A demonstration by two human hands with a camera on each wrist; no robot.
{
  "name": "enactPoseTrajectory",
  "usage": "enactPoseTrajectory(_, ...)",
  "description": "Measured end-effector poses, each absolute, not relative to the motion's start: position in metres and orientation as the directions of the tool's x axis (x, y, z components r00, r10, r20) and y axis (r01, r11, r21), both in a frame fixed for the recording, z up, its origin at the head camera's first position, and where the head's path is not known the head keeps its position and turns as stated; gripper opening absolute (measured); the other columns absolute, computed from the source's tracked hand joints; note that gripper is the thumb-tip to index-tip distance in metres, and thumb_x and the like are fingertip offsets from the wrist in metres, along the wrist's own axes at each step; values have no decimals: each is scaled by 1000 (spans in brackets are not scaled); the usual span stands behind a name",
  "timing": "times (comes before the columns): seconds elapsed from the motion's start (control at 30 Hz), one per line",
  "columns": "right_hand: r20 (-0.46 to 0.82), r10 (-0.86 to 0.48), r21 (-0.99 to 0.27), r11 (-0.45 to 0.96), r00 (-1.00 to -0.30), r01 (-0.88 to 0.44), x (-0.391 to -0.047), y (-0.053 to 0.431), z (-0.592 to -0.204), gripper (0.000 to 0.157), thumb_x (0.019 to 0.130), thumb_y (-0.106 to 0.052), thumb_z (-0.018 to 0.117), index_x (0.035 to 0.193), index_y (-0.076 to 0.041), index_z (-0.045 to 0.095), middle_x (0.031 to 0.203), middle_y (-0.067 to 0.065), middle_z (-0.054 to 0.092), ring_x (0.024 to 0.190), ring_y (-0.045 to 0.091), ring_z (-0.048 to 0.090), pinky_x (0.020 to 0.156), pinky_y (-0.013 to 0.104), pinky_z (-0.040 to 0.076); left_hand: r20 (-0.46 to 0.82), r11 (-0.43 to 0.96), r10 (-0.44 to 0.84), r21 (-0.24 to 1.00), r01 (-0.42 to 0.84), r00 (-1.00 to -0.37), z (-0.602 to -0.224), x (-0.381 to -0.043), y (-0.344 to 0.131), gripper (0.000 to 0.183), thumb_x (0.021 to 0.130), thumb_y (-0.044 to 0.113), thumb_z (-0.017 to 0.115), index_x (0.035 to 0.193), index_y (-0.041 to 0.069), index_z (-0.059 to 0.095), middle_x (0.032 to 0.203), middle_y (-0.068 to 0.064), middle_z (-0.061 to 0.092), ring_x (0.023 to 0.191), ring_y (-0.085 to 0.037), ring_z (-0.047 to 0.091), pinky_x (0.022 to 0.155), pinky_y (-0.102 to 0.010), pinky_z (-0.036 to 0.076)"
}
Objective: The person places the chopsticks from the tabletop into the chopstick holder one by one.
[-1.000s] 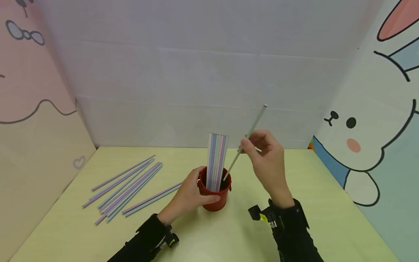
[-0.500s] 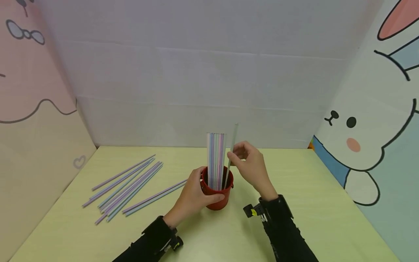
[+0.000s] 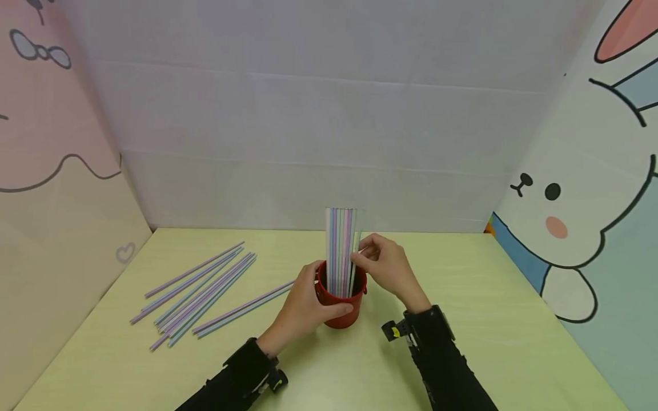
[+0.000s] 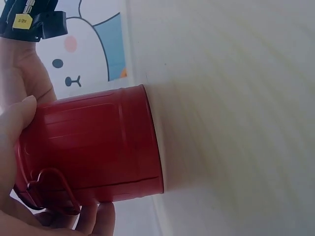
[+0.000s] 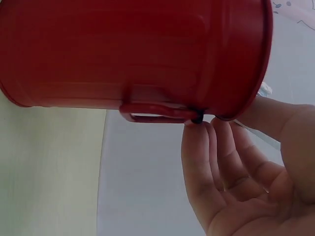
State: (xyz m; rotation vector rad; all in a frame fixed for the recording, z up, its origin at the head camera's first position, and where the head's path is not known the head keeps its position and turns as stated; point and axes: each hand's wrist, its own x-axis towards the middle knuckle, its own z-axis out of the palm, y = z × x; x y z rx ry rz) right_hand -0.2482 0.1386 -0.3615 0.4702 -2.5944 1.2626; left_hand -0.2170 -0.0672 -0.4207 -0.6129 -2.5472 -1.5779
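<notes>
My left hand [image 3: 303, 305] grips a small red bucket [image 3: 343, 318], fingers round its far side and thumb across the front near the rim. A bundle of pastel drinking straws [image 3: 339, 245] stands upright inside, in white, blue, purple, pink and green. At the bucket's right side, my right hand [image 3: 382, 265] pinches a pale green straw [image 3: 353, 273] between thumb and fingers, its lower end inside the bucket beside the bundle. In the left wrist view the bucket [image 4: 98, 142] shows its wire side handle. The right wrist view has the right fingers [image 5: 197, 152] just beside the rim.
Several purple and blue straws [image 3: 203, 299] lie loosely fanned on the pale yellow table [image 3: 92, 359] at left. Two more straws [image 3: 241, 311] lie partly behind the left hand. A white back wall [image 3: 308, 131] and printed side panels [image 3: 570, 222] enclose the table.
My right hand has moved left and down, bringing the tilted green straw upright and lower into the bucket beside the bundle. My left hand and the bucket shifted slightly right, then stayed.
</notes>
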Motion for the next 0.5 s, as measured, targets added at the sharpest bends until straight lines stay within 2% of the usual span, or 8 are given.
enactPoseTrajectory(0.17,333,-182,-695,616,-925,-371,-245,141,-357,27,87,-26,71,107,-9,62,82,1,64,72,15,61,59,33,52,237,389,353,842,373,-905,-415,-218,-72,96,68,48,84,143,20,30,131,5,40,116,-14,44,92,-38,48)
enactPoseTrajectory(0.27,350,-174,-681,627,-921,-377,-243,143,-352,30,88,-27,70,111,-11,62,86,2,64,76,17,61,62,33,53,187,456,407,807,376,-894,-405,-221,-85,96,68,45,84,144,21,31,133,5,41,118,-16,43,93,-40,47)
enactPoseTrajectory(0.4,412,-190,-653,620,-891,-434,-237,145,-340,28,88,-26,71,112,-15,62,89,-1,63,79,15,61,67,33,54,172,638,453,622,453,-875,-392,-225,-114,81,71,41,83,138,21,43,128,6,48,114,-17,46,91,-39,47)
enactPoseTrajectory(0.5,471,-265,-617,582,-842,-529,-229,143,-330,30,86,-23,72,113,-16,61,93,-2,61,80,12,59,72,34,54,220,726,476,448,521,-852,-386,-225,-141,60,73,35,82,125,20,56,113,7,54,100,-13,50,83,-33,49)
